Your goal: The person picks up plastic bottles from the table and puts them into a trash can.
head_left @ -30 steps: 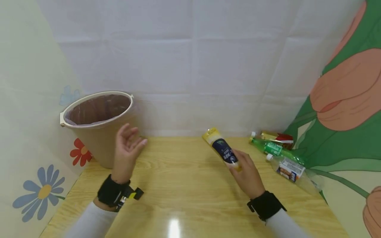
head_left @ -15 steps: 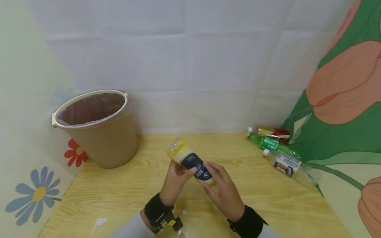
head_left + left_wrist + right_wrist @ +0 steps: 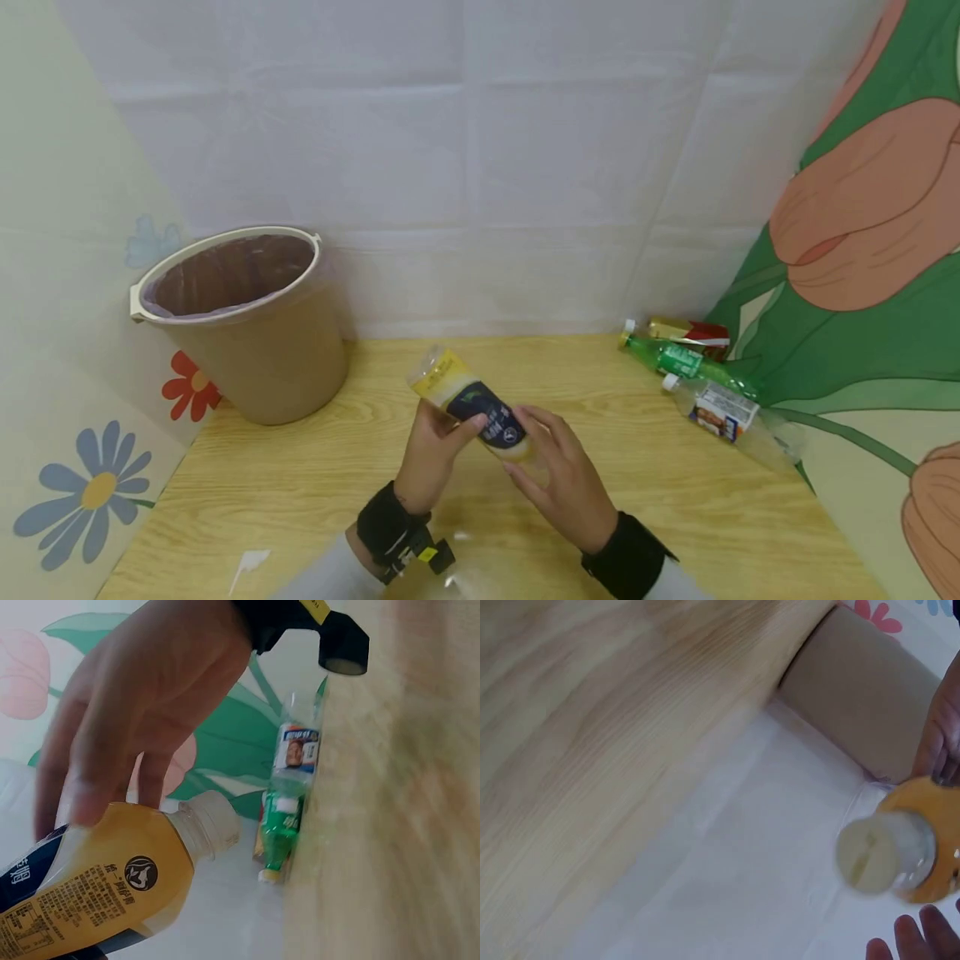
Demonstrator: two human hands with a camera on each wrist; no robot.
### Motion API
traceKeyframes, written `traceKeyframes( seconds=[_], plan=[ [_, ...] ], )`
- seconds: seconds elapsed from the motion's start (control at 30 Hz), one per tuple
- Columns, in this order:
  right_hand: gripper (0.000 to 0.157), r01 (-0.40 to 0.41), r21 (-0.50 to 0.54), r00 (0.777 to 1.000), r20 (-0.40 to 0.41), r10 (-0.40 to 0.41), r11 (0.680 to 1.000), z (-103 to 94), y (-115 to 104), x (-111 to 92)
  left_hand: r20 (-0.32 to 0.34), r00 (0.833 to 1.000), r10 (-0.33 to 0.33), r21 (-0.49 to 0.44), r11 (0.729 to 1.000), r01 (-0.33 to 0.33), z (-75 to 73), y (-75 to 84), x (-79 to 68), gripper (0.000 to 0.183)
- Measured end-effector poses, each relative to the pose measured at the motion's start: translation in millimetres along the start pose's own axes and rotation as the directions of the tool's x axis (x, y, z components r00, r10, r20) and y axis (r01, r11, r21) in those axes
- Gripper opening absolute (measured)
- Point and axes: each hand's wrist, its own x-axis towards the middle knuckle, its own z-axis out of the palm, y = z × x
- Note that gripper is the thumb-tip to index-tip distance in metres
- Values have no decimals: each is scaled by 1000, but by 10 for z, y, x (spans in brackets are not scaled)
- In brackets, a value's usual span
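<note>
In the head view, a plastic drink bottle with yellow ends and a dark blue label is held tilted over the table. My left hand grips its middle, thumb laid across the label. My right hand holds the lower right end between fingers and thumb. The left wrist view shows the bottle close up, its pale neck end angled toward the tabletop, with the right hand above it. Seen from the right wrist, the bottle's round whitish end faces the camera.
A beige bin with a thin liner stands at the back left. At the back right lie a red and gold can, a green bottle and a clear bottle. A white sheet hangs behind the wooden table.
My left hand has come from beside the bin to grip the bottle. The right hand has brought the bottle left and nearer to me. In the last half second both moved only slightly.
</note>
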Motion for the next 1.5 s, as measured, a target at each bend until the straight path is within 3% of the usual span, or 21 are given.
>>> traceKeyframes(
  seconds=[0.13, 0.23, 0.37, 0.53, 0.6, 0.73, 0.8, 0.83, 0.9, 1.0, 1.1, 1.23, 1.5],
  plan=[
    [67, -12, -72, 1000, 5, 12, 997, -129, 201, -21, -80, 996, 41, -2, 999, -42, -147, 163, 92, 56],
    [72, -34, -144, 999, 1, 34, 989, -291, 458, -37, -144, 983, 112, 3, 994, -113, -324, 374, 206, 53],
    [77, -86, -269, 996, -31, 80, 959, -558, 911, -97, -234, 938, 257, 48, 966, -253, -603, 753, 367, 47],
    [76, -202, -395, 979, -60, 195, 896, -924, 1445, -284, -344, 844, 411, 85, 909, -408, -949, 1303, 448, 49],
    [74, -254, -422, 966, -65, 250, 870, -1072, 1616, -377, -385, 791, 476, 109, 874, -473, -1075, 1527, 459, 53],
    [69, -353, -435, 931, -76, 357, 829, -1319, 1867, -581, -455, 669, 588, 130, 787, -603, -1335, 1945, 478, 68],
    [66, -376, -442, 922, -87, 378, 814, -1402, 1941, -682, -493, 630, 600, 153, 773, -616, -1463, 2120, 476, 74],
    [66, -392, -447, 914, -89, 396, 804, -1435, 1968, -732, -505, 623, 597, 162, 774, -612, -1526, 2191, 475, 77],
    [65, -407, -467, 906, -94, 414, 785, -1493, 1994, -817, -533, 627, 568, 223, 810, -543, -1643, 2291, 457, 78],
    [64, -423, -501, 892, -84, 444, 755, -1562, 2030, -916, -579, 657, 483, 267, 874, -407, -1798, 2339, 435, 80],
    [62, -424, -523, 889, -86, 449, 739, -1630, 2089, -977, -601, 676, 425, 274, 905, -325, -1915, 2295, 430, 79],
    [61, -425, -543, 891, -108, 442, 724, -1717, 2179, -1065, -604, 681, 415, 271, 910, -314, -1975, 2206, 471, 75],
    [74, -448, -561, 867, -82, 491, 697, -1769, 2237, -1177, -603, 698, 387, 335, 917, -218, -1924, 2177, 490, 73]
  ],
)
